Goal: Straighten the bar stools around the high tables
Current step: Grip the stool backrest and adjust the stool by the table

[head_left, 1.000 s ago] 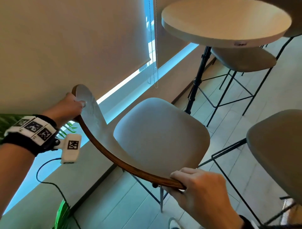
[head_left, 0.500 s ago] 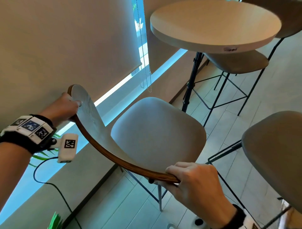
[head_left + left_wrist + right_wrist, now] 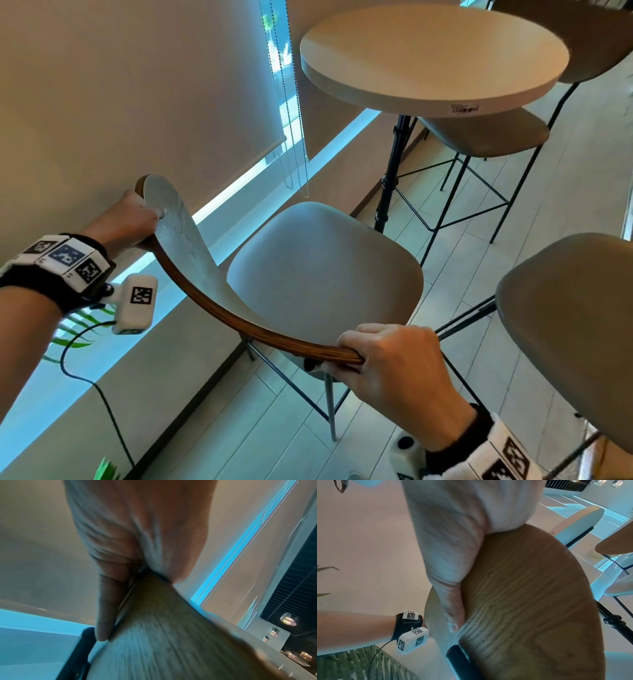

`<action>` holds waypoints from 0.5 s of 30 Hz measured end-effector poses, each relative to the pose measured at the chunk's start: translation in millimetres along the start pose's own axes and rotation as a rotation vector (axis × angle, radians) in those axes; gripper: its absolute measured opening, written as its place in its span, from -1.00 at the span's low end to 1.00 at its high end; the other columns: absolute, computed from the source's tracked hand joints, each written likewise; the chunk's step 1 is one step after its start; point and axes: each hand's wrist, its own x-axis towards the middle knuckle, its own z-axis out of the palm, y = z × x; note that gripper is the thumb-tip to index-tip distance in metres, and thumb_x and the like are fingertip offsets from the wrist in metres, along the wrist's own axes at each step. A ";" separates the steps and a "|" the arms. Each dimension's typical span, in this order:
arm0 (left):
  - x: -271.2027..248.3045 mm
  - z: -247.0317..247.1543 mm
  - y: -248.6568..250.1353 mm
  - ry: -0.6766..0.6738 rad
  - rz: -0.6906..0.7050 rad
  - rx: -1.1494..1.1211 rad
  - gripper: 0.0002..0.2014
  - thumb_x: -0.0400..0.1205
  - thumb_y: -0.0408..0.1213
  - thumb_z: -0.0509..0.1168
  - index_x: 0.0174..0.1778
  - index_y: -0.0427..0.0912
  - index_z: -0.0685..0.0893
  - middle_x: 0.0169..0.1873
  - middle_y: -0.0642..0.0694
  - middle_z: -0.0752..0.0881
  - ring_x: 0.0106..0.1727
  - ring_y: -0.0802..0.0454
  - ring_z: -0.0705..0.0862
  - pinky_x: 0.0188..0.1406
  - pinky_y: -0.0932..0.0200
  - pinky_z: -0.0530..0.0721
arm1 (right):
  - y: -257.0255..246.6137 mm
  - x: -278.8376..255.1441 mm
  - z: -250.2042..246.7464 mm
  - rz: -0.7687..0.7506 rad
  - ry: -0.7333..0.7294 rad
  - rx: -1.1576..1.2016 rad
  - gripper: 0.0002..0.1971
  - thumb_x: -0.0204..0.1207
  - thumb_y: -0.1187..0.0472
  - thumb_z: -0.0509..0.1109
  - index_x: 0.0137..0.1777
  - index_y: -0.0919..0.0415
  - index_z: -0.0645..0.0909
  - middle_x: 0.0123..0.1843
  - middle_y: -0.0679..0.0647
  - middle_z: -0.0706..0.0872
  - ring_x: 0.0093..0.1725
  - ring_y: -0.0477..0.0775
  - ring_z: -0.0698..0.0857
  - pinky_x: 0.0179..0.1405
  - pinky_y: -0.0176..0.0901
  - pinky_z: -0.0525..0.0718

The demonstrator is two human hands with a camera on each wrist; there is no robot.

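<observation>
Clearly the job is mid-stool, not finished. At the far left, the left hand [image 3: 125, 221] is curled over one end of the curved wooden backrest [image 3: 191, 253] — the left wrist view shows its thumb [image 3: 106, 609] laid flat along the wood grain and the fingers wrapped behind the edge. The backrest sweeps down and across to the right hand [image 3: 394, 366], whose fingers fold over the top edge while the thumb presses the outer face of the wood, as the right wrist view confirms. Between the two hands sits the grey seat [image 3: 322, 267] of the bar stool being handled, standing beside the window wall [image 3: 102, 85] and near the black leg of the round high table [image 3: 435, 58], its seat front turned roughly toward the table but angled a little toward the window. Judging by that, this stool seems partly lined up and may need a little more turning or pushing in. Further right, a second stool [image 3: 486, 137] is tucked under the tabletop and looks settled, while a third stool [image 3: 575, 325] at the right edge sits out from the table, well apart from it — probably still to be straightened. A fourth backrest [image 3: 596, 37] shows behind the table; its alignment cannot be judged.
</observation>
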 end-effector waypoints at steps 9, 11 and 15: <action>-7.5 -1.1 1.7 -0.014 -0.005 -0.035 -0.73 0.75 -0.22 0.17 0.01 -0.42 0.53 -0.42 -0.21 0.53 -0.47 -0.09 0.56 -0.78 0.29 0.51 | 0.6 -1.5 2.2 -0.021 -0.006 0.012 -0.59 0.43 -0.41 0.27 -0.19 -0.11 0.71 -0.44 -0.26 0.65 -0.53 -0.23 0.54 -0.57 -0.54 0.43; -15.5 -1.4 4.2 -0.042 -0.003 -0.101 -0.67 0.76 -0.10 0.16 0.08 -0.36 0.52 -0.32 -0.22 0.59 -0.35 -0.12 0.62 -0.66 0.22 0.60 | 0.8 -8.3 0.1 -0.021 0.018 0.010 -0.54 0.38 -0.44 0.29 0.01 -0.12 0.69 -0.26 -0.25 0.75 -0.37 -0.23 0.66 -0.43 -0.48 0.61; -26.7 -10.6 -28.2 -0.075 0.028 -0.318 -0.51 0.72 0.16 0.11 0.32 -0.19 0.47 0.02 -0.18 0.68 -0.04 -0.17 0.72 -0.21 -0.01 0.69 | 2.4 -47.8 2.5 0.045 0.166 -0.001 -0.33 0.34 -0.39 0.36 0.38 -0.06 0.50 0.22 -0.10 0.72 0.19 -0.10 0.65 0.14 -0.27 0.58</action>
